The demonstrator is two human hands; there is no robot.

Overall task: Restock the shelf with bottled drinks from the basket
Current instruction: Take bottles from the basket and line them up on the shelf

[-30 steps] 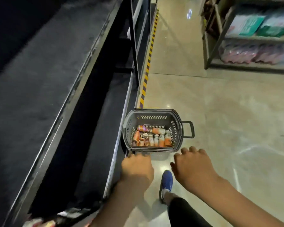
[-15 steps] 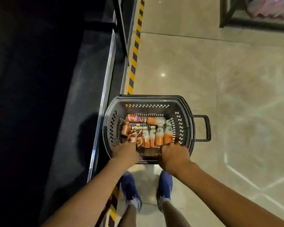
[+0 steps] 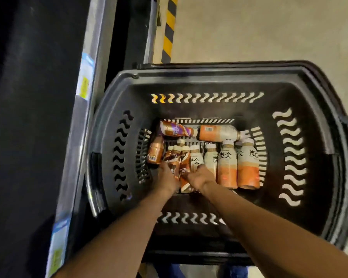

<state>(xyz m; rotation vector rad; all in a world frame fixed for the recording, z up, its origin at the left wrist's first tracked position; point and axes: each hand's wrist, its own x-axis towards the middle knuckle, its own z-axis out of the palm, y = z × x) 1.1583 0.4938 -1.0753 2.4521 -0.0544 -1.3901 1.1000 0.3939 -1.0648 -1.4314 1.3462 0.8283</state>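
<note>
Both grips are deep in the basket (image 3: 209, 71). The left grip (image 3: 166, 175) is down among the brown-labelled bottles (image 3: 181, 157) at the left of the pack. The right grip (image 3: 199, 175) is just beside it, touching where the cream-and-orange bottles (image 3: 227, 167) begin. The backs of the hands face the camera and the fingers are tucked underneath, so I cannot tell whether either has closed round a bottle.

The drinks sit on the basket floor, mid-frame, most of them packed side by side. A purple-banded bottle (image 3: 175, 128) and an orange one (image 3: 217, 133) lie crosswise at the far end. The shelf (image 3: 38, 117) runs dark down the left of the frame, with price tags (image 3: 84, 81) on its front edge, close against the basket.

Here is the danger as I read it. The bottles are wedged tight, so pulling one out could drag or tip its neighbours. The glossy sleeves look slippery, and a loose hold could drop a bottle back into the pack. The two grips are working almost on top of each other and may get in each other's way. The basket walls are deep, so a bottle lifted at a slant could clip the rim on its way to the shelf.
</note>
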